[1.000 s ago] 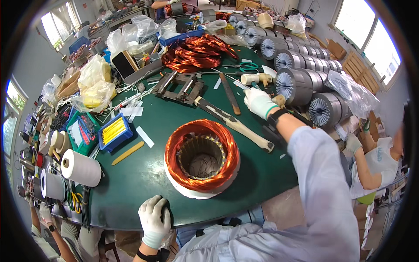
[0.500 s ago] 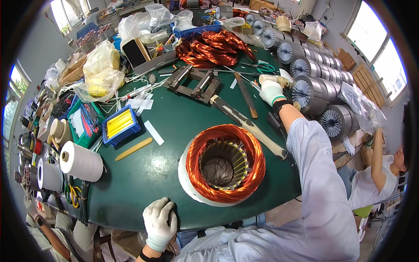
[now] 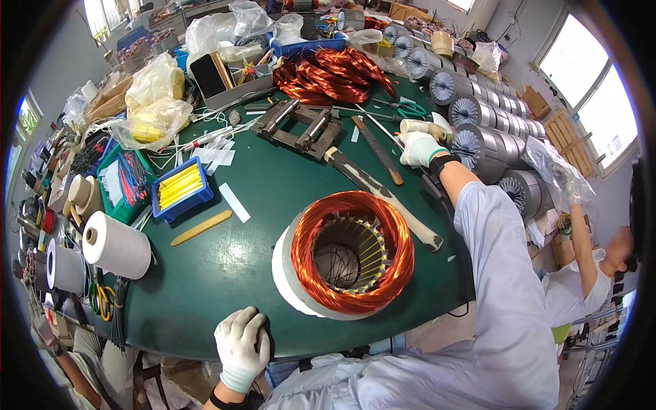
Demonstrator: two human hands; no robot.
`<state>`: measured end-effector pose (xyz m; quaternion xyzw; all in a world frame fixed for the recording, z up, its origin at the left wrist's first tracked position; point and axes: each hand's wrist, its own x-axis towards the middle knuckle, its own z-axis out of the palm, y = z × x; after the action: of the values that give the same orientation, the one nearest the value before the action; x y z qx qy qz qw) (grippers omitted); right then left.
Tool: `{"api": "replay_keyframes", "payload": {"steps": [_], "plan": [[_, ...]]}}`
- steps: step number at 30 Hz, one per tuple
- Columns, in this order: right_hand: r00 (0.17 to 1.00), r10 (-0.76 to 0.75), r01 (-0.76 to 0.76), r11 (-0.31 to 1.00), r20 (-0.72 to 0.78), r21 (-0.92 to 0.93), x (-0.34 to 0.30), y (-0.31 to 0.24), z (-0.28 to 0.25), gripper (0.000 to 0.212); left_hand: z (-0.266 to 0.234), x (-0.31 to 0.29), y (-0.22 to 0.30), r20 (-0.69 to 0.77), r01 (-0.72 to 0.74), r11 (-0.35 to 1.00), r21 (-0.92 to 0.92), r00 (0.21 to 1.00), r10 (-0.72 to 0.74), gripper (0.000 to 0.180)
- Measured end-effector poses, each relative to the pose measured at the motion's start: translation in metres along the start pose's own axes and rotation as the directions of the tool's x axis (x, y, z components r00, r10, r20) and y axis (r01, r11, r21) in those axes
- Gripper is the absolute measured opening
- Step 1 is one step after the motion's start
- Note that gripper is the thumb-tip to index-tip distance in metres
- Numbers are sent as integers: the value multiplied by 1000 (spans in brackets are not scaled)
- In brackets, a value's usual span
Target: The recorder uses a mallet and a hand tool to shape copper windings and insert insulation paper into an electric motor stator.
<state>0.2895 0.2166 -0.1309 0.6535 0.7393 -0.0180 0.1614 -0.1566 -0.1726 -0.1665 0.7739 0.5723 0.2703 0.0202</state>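
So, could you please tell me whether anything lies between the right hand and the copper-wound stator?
Yes: a long, pale-ended wooden bar lies slantwise on the table between the right hand and the copper-wound stator, and the near end of a shorter dark bar lies there.

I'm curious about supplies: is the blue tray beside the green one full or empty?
Not empty: yellow strips lie side by side across the blue tray; how deep they go, I cannot tell.

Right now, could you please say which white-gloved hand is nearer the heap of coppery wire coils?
Right: the right hand is right of the coils; the left hand is farther, at the near side of the green table.
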Motion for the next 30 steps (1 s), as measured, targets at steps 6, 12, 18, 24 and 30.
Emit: {"api": "replay_keyframes", "payload": {"steps": [6, 12, 18, 24, 30], "plan": [[966, -95, 203, 856, -242, 476, 6, 20, 15, 40, 0, -3, 0, -9, 3, 1000, 2, 1000, -3, 29], [906, 325, -147, 843, -272, 518, -4, -10, 23, 45, 2, -3, 0, -3, 3, 1000, 23, 1000, -3, 28], [945, 309, -228, 858, -109, 461, -4, -27, 21, 43, 1, -4, 1, -24, 0, 1000, 18, 1000, 1, 27], [997, 7, 20, 926, -72, 376, 3, 13, 45, 43, 2, -4, 2, -68, -22, 1000, 7, 997, 22, 26], [990, 138, -25, 389, -32, 921, -108, -13, 27, 33, 1, -8, 4, -80, -57, 998, 14, 995, 58, 24]]}}
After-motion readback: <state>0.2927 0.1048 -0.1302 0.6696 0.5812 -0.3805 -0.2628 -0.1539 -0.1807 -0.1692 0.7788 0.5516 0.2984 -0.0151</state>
